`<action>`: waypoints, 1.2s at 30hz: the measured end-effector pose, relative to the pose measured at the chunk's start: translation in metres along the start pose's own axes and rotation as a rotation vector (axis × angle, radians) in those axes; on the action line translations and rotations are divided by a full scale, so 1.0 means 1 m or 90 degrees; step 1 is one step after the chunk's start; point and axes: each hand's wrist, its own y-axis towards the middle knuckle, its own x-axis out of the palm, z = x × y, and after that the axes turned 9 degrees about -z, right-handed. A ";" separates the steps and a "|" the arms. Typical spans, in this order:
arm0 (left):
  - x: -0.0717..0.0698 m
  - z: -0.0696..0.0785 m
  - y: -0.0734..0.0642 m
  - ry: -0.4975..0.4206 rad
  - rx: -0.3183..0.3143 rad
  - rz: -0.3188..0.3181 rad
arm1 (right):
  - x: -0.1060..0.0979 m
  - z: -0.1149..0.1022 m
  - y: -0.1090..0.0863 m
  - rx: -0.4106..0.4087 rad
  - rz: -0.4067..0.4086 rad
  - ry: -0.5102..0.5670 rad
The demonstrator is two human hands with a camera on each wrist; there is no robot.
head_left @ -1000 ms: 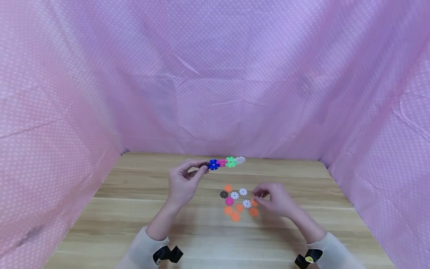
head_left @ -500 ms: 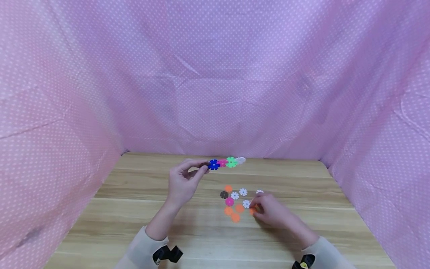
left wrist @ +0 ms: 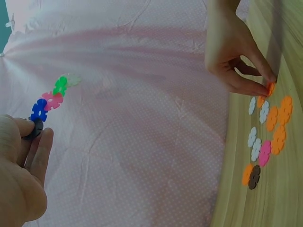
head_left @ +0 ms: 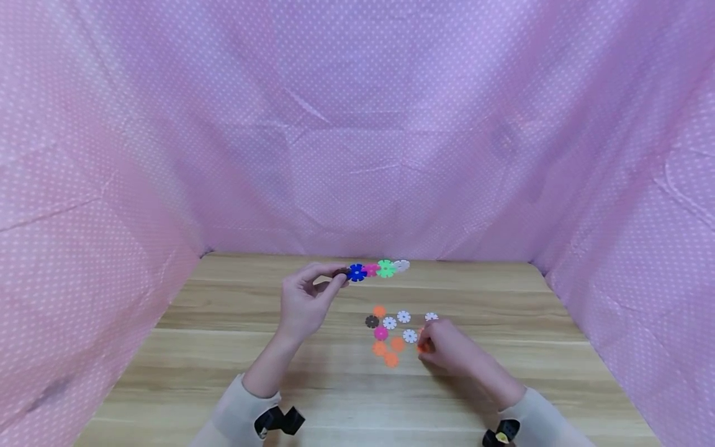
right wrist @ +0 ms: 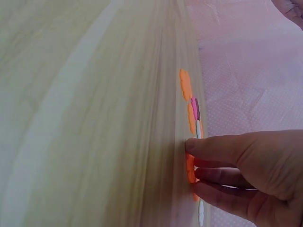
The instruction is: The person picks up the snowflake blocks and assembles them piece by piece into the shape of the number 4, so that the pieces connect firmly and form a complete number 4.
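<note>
In the head view my left hand [head_left: 306, 302] pinches the brown end disc [head_left: 340, 272] of a chain of notched plastic flower discs held above the table. From there the chain runs through a blue disc [head_left: 357, 272], a pink disc [left wrist: 53, 100], a green disc [head_left: 385, 268] and a white disc [head_left: 402, 266]. Down at the table my right hand [head_left: 454, 347] has thumb and fingertips on either side of an orange flower disc [right wrist: 190, 168], pinching it. Part of that disc is covered by the fingers.
Loose discs lie left of my right hand on the wooden table [head_left: 223, 372]: several orange ones [head_left: 391, 359], white ones [head_left: 389, 323], a pink disc [head_left: 381, 333] and a brown disc [head_left: 372, 321]. A pink dotted cloth [head_left: 357, 155] encloses the back and sides.
My right hand has come down and toward me onto the orange disc, uncovering a white disc behind it. The left hand and the chain stay almost where they were.
</note>
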 end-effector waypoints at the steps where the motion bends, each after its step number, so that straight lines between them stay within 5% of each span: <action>1: 0.000 0.000 0.000 0.000 0.001 -0.002 | 0.000 0.000 0.000 -0.004 0.003 -0.004; 7: 0.001 0.001 -0.002 0.010 -0.005 -0.003 | -0.001 -0.004 0.003 0.034 0.001 -0.029; 15: 0.000 0.003 -0.004 0.010 -0.019 0.009 | -0.017 0.002 0.011 0.083 0.056 0.051; 29: 0.001 0.004 -0.004 0.008 -0.015 0.008 | -0.095 -0.005 0.009 0.045 0.273 0.304; 36: 0.002 0.002 -0.004 0.009 -0.020 0.007 | -0.108 -0.024 0.010 0.011 0.337 0.549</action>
